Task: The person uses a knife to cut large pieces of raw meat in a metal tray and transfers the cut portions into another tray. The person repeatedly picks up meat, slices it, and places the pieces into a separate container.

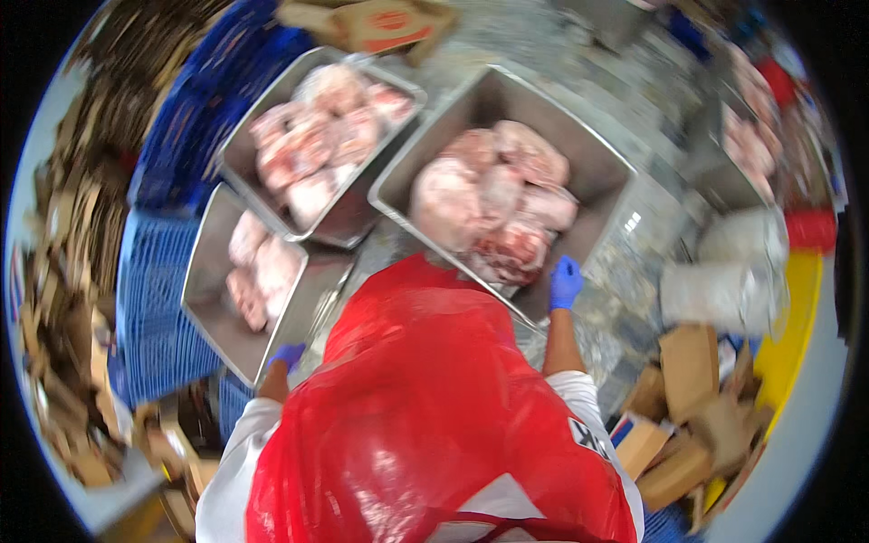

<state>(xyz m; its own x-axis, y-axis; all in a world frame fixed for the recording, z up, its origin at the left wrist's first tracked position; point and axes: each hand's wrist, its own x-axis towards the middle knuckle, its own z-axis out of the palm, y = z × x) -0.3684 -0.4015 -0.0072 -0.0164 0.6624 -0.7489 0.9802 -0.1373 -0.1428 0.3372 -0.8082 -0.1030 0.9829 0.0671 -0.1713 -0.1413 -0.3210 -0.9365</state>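
Observation:
I look down over my red plastic apron (425, 398). My right hand (565, 282), in a blue glove, rests on the near rim of a large steel tub (608, 172) filled with big pieces of raw pink meat (498, 204). My left hand (286, 354), also in a blue glove, sits at the near corner of a second steel tub (204, 290) that holds a few pieces of meat (258, 267). Whether either hand grips its rim is blurred.
A third steel tub (237, 149) of meat stands behind on blue plastic crates (149, 271). Cardboard boxes (688, 425) pile up at the right, flattened cardboard (68, 271) at the left. A white bucket (724, 281) and more meat (751, 136) lie at the far right.

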